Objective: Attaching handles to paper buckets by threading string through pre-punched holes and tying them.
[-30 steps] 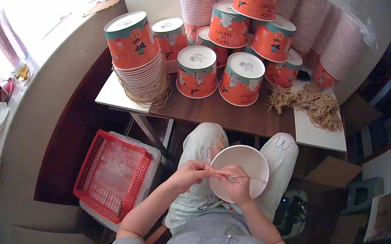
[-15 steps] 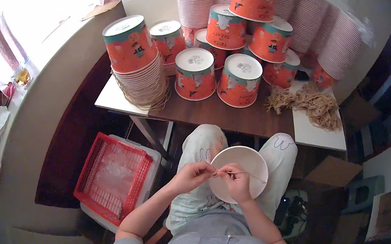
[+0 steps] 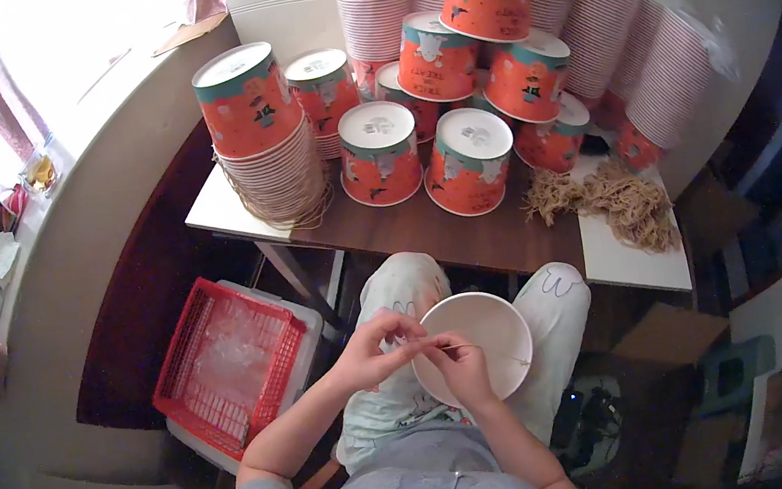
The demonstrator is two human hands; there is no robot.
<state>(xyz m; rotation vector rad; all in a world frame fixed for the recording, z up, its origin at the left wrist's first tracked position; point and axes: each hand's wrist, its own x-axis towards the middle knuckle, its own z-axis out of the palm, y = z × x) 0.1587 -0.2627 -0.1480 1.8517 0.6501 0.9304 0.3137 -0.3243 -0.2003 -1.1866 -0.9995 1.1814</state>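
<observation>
A paper bucket [image 3: 496,320] with a white inside sits on my lap, its mouth facing up. A thin beige cord [image 3: 522,362] shows at its right inner wall, and a short piece of it sticks out by my right fingers. My right hand [image 3: 463,373] is closed in a pinch on the cord over the bucket's left rim. Against it lies my left hand [image 3: 381,349], thumb and fingertips brought close together at the cord's end. What sits between the left fingertips is too small to make out.
Upturned orange buckets [image 3: 381,160] stand on the brown table [image 3: 379,231] ahead, some stacked. Behind them rise tall stacks of nested buckets [image 3: 602,31]. Tangled beige cords [image 3: 633,208] lie at the table's right end. A red basket [image 3: 173,378] holding clear plastic stands at left.
My left fingers have shifted and curl higher beside the right hand. The right hand has turned slightly and moved a little down-left; less of the cord shows now. The view has shifted slightly.
</observation>
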